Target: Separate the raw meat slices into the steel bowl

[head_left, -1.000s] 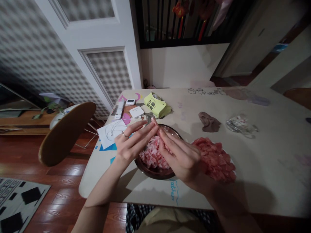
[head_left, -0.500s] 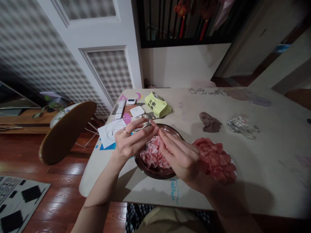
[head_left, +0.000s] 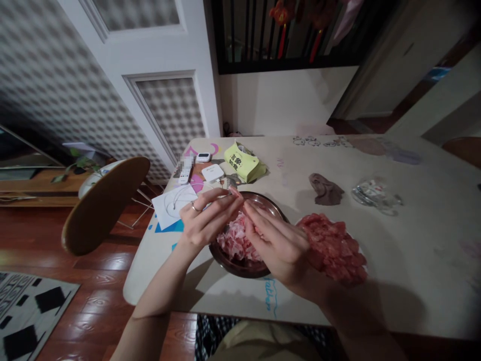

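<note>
Head view, from left to right: one wooden chair (head_left: pixel 103 203) stands off the worktop's (head_left: pixel 413 260) left end, then one white paper sheet (head_left: pixel 171 204), one remote (head_left: pixel 185 170), two small white devices, one at (head_left: pixel 203 157) and one at (head_left: pixel 212 173), and one yellow packet (head_left: pixel 243 163) lie along the far left corner. My left hand (head_left: pixel 203 220), with one ring on it, is raised over the left rim of one dark bowl (head_left: pixel 240 265), fingers stretched and loose, its tips meeting those of my right hand (head_left: pixel 280 240) over the bowl. Between the tips of both hands I pinch one small pale pink meat piece (head_left: pixel 240 199), though I cannot tell how firmly. One heap of shredded pink meat (head_left: pixel 235 239) fills the bowl directly under the fingers. Just right of my right hand, touching the bowl's side, lies one pile of red meat chunks (head_left: pixel 332 245). Farther back sit one brown crumpled cloth (head_left: pixel 326 189) and one clear crumpled wrapper (head_left: pixel 376 193), well apart from both hands.
</note>
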Motion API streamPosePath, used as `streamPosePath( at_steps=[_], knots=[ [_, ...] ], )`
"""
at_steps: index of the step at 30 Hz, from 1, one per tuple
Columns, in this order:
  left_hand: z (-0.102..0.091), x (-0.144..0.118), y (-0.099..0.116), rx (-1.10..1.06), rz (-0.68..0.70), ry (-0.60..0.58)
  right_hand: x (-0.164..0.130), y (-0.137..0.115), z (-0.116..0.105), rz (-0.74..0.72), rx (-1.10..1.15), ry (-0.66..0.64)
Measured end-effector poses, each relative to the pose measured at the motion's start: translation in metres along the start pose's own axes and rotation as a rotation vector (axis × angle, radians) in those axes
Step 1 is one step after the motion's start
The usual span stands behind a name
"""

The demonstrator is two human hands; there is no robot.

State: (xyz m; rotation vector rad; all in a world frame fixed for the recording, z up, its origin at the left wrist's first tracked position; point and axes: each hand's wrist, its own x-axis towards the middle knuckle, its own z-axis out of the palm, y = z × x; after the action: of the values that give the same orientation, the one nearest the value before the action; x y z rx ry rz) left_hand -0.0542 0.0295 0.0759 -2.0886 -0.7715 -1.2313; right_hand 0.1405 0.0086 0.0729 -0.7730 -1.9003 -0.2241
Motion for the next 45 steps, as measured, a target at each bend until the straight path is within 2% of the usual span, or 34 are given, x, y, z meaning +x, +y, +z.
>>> streamPosePath(
  at_steps=[9,16,25,32,37,42,45],
  knots=[
    [0.006,0.004,0.008,-0.129,-0.171,0.093,0.004,0.0,0.003,0.138,0.114,0.079],
    [0.019,0.01,0.016,-0.346,-0.371,0.237,0.003,0.009,0.004,0.3,0.212,0.027],
    [0.022,0.01,0.021,-0.322,-0.489,0.178,0.003,0.014,0.007,0.255,0.123,0.05],
    [0.021,0.01,0.022,-0.391,-0.651,0.018,0.003,0.021,0.01,0.238,0.064,0.05],
    [0.021,0.01,0.021,-0.402,-0.688,-0.037,0.001,0.024,0.015,0.234,0.049,0.009],
    [0.022,0.011,0.021,-0.421,-0.854,-0.057,-0.001,0.025,0.02,0.218,0.049,-0.03],
    [0.025,0.009,0.019,-0.544,-0.908,-0.104,-0.002,0.024,0.02,0.203,0.046,-0.055]
  ],
)
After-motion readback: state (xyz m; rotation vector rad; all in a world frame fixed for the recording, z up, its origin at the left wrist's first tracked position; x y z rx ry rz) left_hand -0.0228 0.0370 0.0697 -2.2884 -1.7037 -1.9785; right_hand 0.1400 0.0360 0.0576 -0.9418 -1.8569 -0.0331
